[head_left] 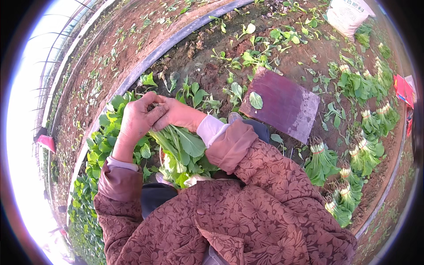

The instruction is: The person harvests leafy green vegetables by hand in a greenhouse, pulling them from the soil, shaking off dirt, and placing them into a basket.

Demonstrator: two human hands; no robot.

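My right hand (179, 112) is closed around the stem end of a bunch of leafy greens (177, 145), whose leaves hang down toward my lap. Against it, my left hand (140, 114) touches the root end, with thumb and fingers pinched together; dark roots or soil show between the two hands. Whether the left fingers grip the roots is hidden. Growing leafy plants (96, 149) stand just beyond and below the left wrist. More pale green leaves lie under the bunch, partly hidden by my sleeves.
A dark red board (278, 102) with one loose leaf lies on the soil to the right. Tied bunches of greens (320, 164) lie farther right. A white sack (349, 16) bearing writing stands at the upper right. A long grey edging strip (149, 59) curves past the bed.
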